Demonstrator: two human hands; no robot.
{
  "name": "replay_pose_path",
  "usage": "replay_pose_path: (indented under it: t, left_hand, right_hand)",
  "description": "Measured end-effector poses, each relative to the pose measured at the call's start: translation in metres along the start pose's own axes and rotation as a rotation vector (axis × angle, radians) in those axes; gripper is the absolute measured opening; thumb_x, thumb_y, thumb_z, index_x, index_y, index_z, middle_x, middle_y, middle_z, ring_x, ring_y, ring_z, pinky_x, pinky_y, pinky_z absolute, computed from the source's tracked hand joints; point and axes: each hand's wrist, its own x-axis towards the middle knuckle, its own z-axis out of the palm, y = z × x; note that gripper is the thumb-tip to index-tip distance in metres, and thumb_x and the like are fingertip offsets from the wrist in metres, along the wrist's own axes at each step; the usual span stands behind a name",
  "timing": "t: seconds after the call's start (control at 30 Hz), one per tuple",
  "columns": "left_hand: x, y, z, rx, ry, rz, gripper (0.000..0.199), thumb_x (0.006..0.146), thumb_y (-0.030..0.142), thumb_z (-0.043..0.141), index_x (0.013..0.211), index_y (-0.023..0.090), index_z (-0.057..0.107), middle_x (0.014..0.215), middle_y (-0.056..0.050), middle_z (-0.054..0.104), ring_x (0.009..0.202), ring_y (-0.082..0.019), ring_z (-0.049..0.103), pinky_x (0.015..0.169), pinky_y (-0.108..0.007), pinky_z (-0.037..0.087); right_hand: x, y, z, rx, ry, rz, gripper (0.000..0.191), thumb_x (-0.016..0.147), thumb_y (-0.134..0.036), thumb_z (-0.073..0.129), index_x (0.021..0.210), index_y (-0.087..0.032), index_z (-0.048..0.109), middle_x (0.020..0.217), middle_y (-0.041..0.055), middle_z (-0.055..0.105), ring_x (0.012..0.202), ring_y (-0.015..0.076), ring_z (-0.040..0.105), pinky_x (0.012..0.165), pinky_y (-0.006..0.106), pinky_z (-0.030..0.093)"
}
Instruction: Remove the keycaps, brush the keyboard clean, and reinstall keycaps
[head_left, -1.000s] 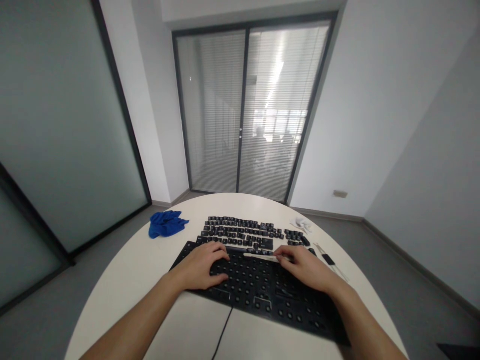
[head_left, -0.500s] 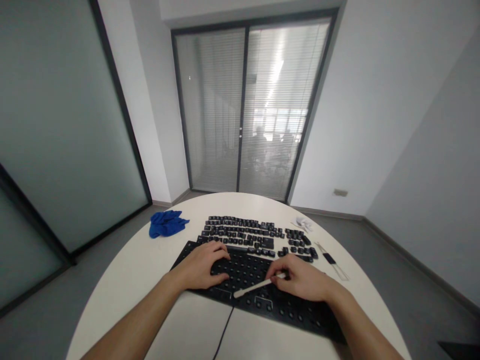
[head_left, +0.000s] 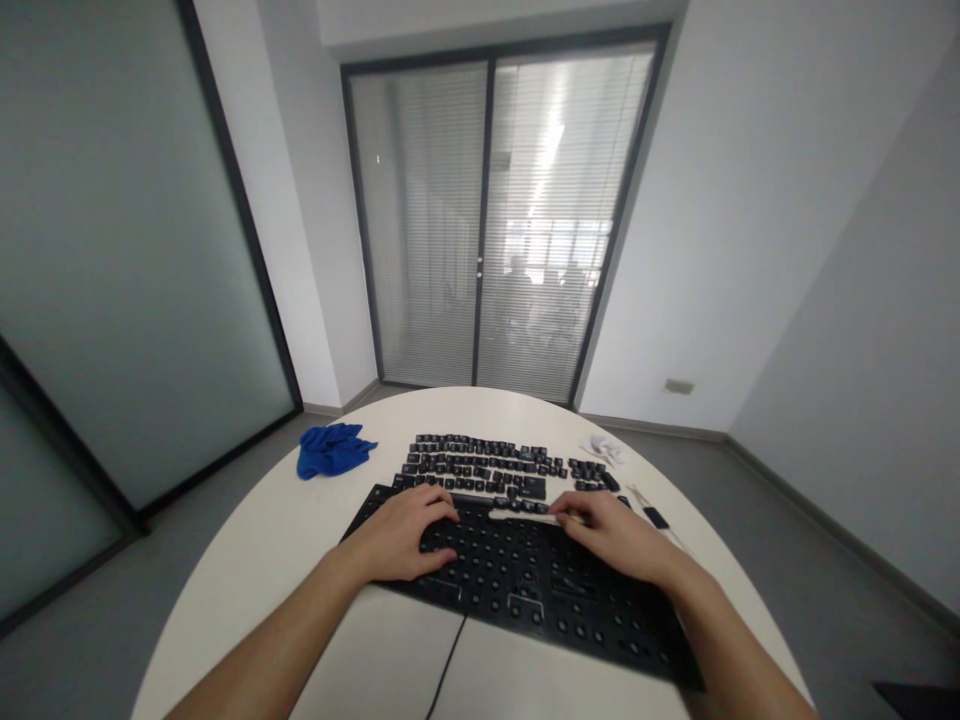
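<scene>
Left hand [head_left: 401, 532] on keyboard [head_left: 487, 575], right hand [head_left: 611, 535] — pinching pale stick [head_left: 519, 517]

No lettering is showing clearly enough to read. The loose black keycaps [head_left: 481, 472] are carrying pale marks — too small and blurred to make out.

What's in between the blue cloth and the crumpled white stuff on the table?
In the head view, rows of loose black keycaps lie between the blue cloth and the crumpled white stuff, with some bare table beside the cloth.
</scene>
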Motion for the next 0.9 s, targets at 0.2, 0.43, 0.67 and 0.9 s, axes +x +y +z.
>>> replay_pose_path:
  t: [0.2,0.43,0.67,0.9]
  left_hand:
    - [0.0,-0.001,-0.002,0.022,0.004,-0.01,0.034,0.077,0.028,0.075,0.108,0.024,0.063,0.116,-0.005,0.061,0.106,-0.025,0.059,0.097,-0.037,0.048]
    - [0.001,0.001,-0.003,0.04,-0.005,-0.024,0.033,0.077,0.029,0.074,0.108,0.023,0.062,0.114,-0.006,0.061,0.106,-0.026,0.059,0.097,-0.037,0.048]
    - [0.0,-0.002,-0.001,0.039,0.004,-0.014,0.034,0.078,0.029,0.074,0.109,0.024,0.062,0.115,-0.006,0.06,0.107,-0.026,0.058,0.098,-0.038,0.047]
    - [0.0,-0.001,-0.002,0.033,0.002,-0.01,0.034,0.077,0.029,0.074,0.109,0.023,0.062,0.116,-0.006,0.06,0.107,-0.025,0.059,0.098,-0.037,0.047]
  right_hand:
    - [-0.002,-0.012,0.01,0.046,-0.132,-0.079,0.024,0.081,-0.018,0.057,0.092,-0.019,0.078,0.083,0.0028,0.075,0.076,0.0191,0.065,0.07,0.027,0.046]
    - [-0.002,-0.013,0.016,0.059,-0.179,-0.098,0.025,0.079,-0.018,0.058,0.091,-0.02,0.08,0.075,0.0009,0.073,0.067,0.0166,0.062,0.063,0.025,0.043]
    - [0.001,0.006,0.0,0.015,0.001,-0.017,0.024,0.085,-0.022,0.052,0.093,-0.017,0.075,0.087,0.005,0.074,0.08,0.0212,0.065,0.075,0.031,0.046]
    - [-0.001,0.008,-0.001,0.027,-0.014,-0.042,0.024,0.084,-0.022,0.054,0.092,-0.018,0.076,0.082,0.0036,0.073,0.075,0.0196,0.062,0.071,0.029,0.045]
